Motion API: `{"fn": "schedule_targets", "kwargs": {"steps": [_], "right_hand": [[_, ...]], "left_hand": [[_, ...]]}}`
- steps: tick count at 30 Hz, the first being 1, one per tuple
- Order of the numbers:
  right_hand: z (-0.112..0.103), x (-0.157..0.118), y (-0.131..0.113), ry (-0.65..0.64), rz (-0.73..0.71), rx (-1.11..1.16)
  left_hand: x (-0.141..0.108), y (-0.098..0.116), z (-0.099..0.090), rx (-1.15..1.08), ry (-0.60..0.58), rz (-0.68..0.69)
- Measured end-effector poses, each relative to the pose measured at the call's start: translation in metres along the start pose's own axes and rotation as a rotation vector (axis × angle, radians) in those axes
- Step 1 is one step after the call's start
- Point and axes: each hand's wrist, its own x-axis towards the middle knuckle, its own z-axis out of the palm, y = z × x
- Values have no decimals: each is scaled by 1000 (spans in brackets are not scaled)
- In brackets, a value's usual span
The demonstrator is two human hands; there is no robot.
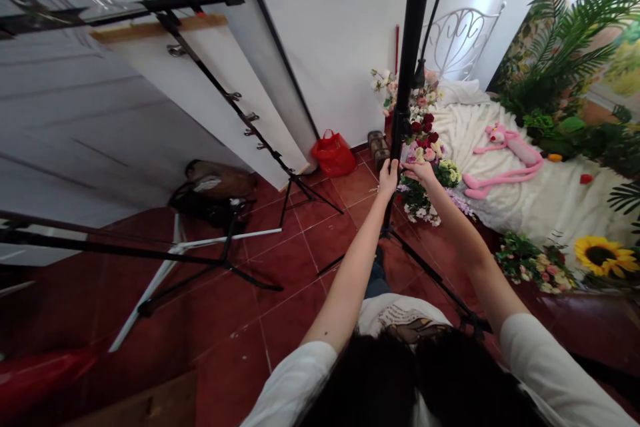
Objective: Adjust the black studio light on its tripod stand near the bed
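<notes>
A black light stand [414,20] rises upright in front of me, its tripod legs spread on the floor below. My left hand [389,177] is wrapped around its pole from the left side. At about the same height, my right hand [421,172] pinches at the pole's right side with the fingers closed. The small part between those fingertips is mostly hidden. A black cable with a dark fitting [419,73] hangs beside the upper pole. Behind the hands are artificial flowers [425,130] in red, pink and white.
Left are a clamped backdrop stand [215,83], white panels, and metal stand legs [150,283] across red floor tiles. A red bag [334,153] sits by the wall. To the right, a white draped bed [455,121] holds a pink plush toy [523,149]; a sunflower [606,256] and palm leaves flank it.
</notes>
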Motion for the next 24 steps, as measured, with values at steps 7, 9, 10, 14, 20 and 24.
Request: {"fn": "schedule_targets", "kwargs": {"steps": [7,9,10,14,20,24], "right_hand": [[-12,-16,9,-239,80,217],[-11,-21,13,-245,43,213],[-11,-23,15,-233,36,196],[-18,-18,9,-247,31,64],[-21,4,-18,-313,-5,-393],[-3,9,-21,-308,124,-541]], "left_hand": [[0,-3,1,-3,0,34],[0,-2,1,-5,3,43],[0,-1,1,-3,1,43],[0,2,1,15,-11,20],[0,0,2,26,36,18],[1,0,2,15,20,9]]}}
